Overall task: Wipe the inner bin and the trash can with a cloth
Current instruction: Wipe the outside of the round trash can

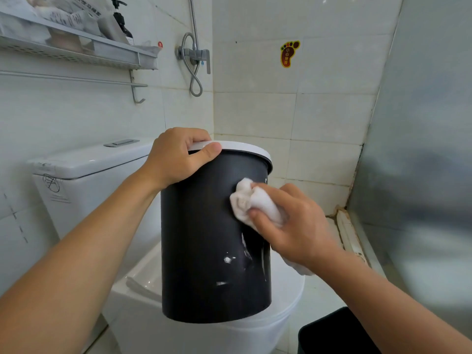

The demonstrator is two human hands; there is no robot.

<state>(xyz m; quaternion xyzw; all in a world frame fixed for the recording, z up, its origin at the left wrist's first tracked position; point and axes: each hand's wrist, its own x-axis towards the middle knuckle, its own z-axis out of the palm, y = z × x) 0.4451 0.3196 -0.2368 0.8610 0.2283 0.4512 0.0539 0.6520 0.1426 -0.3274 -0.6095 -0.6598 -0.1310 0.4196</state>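
A black cylindrical bin (204,238) with a white rim (245,147) stands upright on the closed toilet lid, tilted slightly. My left hand (176,159) grips the rim at its near left, thumb outside and fingers curled over the edge. My right hand (288,221) holds a crumpled white cloth (251,200) and presses it against the bin's upper right side. Wet streaks and white flecks show on the lower right of the bin's wall. A second black container (334,333) shows partly at the bottom right on the floor.
The white toilet (209,335) and its cistern (84,169) sit below and to the left. A wall shelf (76,49) with bottles hangs at the upper left, a shower mixer (195,56) on the tiled back wall. A frosted glass panel (421,149) closes the right side.
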